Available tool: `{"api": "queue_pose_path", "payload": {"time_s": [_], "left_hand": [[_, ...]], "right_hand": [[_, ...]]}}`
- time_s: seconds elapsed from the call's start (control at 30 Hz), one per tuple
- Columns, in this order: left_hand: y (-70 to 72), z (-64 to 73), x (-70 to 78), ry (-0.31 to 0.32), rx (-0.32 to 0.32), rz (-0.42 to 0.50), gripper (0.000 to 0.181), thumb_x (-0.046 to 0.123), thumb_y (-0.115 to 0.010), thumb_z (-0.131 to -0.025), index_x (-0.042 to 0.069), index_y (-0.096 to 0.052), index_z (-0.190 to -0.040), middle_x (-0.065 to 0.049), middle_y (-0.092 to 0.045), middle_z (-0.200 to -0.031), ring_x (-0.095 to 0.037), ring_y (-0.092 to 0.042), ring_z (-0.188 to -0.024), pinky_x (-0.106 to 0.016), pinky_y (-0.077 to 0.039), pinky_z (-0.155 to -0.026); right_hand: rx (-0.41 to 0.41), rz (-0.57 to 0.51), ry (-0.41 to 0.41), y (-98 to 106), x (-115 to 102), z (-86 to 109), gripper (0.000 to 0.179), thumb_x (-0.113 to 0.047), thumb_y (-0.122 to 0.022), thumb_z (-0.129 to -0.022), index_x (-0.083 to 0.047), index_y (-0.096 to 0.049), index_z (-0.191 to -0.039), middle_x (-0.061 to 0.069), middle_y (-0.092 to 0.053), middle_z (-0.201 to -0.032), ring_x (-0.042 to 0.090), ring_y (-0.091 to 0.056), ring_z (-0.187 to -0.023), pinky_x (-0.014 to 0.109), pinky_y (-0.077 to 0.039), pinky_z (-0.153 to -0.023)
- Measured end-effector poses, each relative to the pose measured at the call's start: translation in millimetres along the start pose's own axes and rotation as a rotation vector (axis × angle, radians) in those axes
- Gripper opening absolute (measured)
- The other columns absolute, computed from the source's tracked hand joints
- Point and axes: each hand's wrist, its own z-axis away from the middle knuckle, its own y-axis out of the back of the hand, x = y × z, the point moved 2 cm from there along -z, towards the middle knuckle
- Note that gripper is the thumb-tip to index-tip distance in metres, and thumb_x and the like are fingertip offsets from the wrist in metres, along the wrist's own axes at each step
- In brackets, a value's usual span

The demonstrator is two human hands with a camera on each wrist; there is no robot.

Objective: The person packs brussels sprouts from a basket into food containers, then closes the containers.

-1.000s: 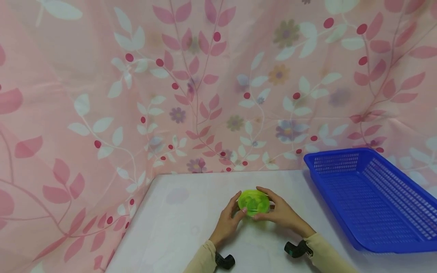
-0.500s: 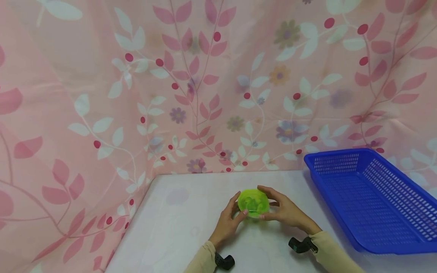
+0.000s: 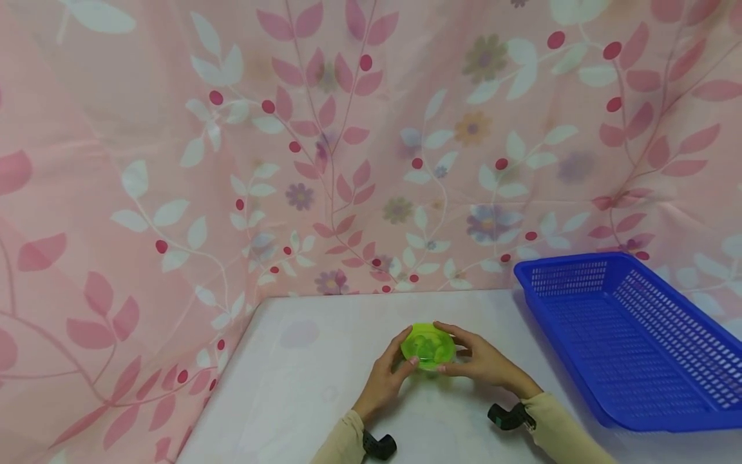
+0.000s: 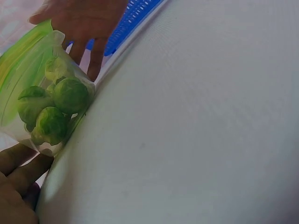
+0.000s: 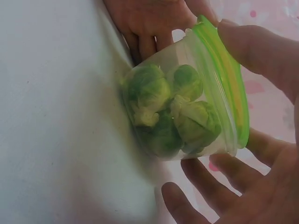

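Note:
A small clear plastic tub (image 3: 428, 356) with a bright green lid (image 5: 237, 100) stands near the middle of the white table. Several green Brussels sprouts (image 4: 71, 95) show through its wall. My left hand (image 3: 385, 375) holds the tub from the left, its thumb at the near rim and fingers along the far side. From the right, my right hand (image 3: 485, 362) holds it between thumb and fingers. In the right wrist view, one digit of the right hand lies at the lid's edge while other fingers (image 5: 205, 184) are spread beside the tub wall.
A large blue plastic basket (image 3: 632, 348) with mesh sides stands at the right of the white table (image 3: 324, 361). Behind the table hangs a pink floral cloth (image 3: 348, 161). A black wrist-camera mount (image 3: 379, 444) sticks out from the left cuff.
My right hand has shifted slightly right, its thumb moving along the tub's near edge. The left hand keeps its hold, and the tub stays at nearly the same spot.

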Motion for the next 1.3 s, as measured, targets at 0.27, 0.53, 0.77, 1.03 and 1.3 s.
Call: {"api": "queue_pose_path", "payload": {"time_s": [0.27, 0.53, 0.77, 1.03, 1.3], "left_hand": [[-0.1, -1.2, -2.0, -0.010, 0.013, -0.006, 0.053, 0.032, -0.053, -0.113, 0.025, -0.039, -0.164, -0.006, -0.047, -0.166, -0.030, -0.046, -0.153, -0.042, -0.036, -0.126], [2.2, -1.8, 1.9, 0.021, -0.002, 0.012, 0.058, 0.032, -0.057, -0.111, 0.027, -0.037, -0.165, 0.000, -0.045, -0.167, -0.024, -0.046, -0.153, -0.044, -0.033, -0.128], [-1.3, -2.0, -1.3, 0.048, -0.003, 0.015, 0.064, 0.035, -0.065, -0.107, 0.031, -0.036, -0.165, 0.000, -0.046, -0.167, -0.025, -0.046, -0.153, -0.050, -0.032, -0.128], [-2.5, -6.5, 1.2, 0.063, -0.017, -0.011, 0.068, 0.039, -0.066, -0.106, 0.032, -0.034, -0.165, -0.005, -0.048, -0.165, -0.029, -0.050, -0.149, -0.055, -0.037, -0.124], [1.9, -8.6, -0.1, 0.030, -0.026, -0.038, 0.070, 0.037, -0.070, -0.104, 0.026, -0.037, -0.165, -0.006, -0.053, -0.161, -0.027, -0.062, -0.136, -0.049, -0.045, -0.117]], "right_hand": [[-0.016, -0.092, -0.033, -4.9, 4.1, 0.3, 0.057, -0.023, -0.066, -0.107, -0.008, -0.047, -0.158, 0.023, -0.042, -0.166, 0.056, -0.042, -0.148, 0.069, -0.043, -0.114], [0.053, -0.110, -0.052, -9.2, 12.2, -3.9, 0.055, -0.029, -0.064, -0.108, -0.011, -0.049, -0.158, 0.021, -0.046, -0.164, 0.050, -0.048, -0.145, 0.064, -0.048, -0.112], [0.053, -0.041, -0.015, -8.9, 12.2, -2.4, 0.056, -0.027, -0.064, -0.108, -0.008, -0.048, -0.159, 0.023, -0.047, -0.162, 0.051, -0.046, -0.147, 0.068, -0.046, -0.111], [0.077, 0.013, 0.022, -7.4, 10.8, -2.2, 0.056, -0.027, -0.064, -0.108, -0.006, -0.049, -0.158, 0.022, -0.050, -0.160, 0.051, -0.045, -0.147, 0.074, -0.042, -0.111], [0.059, -0.004, 0.005, -11.0, 10.0, -2.1, 0.059, -0.029, -0.062, -0.110, -0.005, -0.045, -0.160, 0.024, -0.046, -0.163, 0.050, -0.045, -0.148, 0.068, -0.044, -0.113]]}}
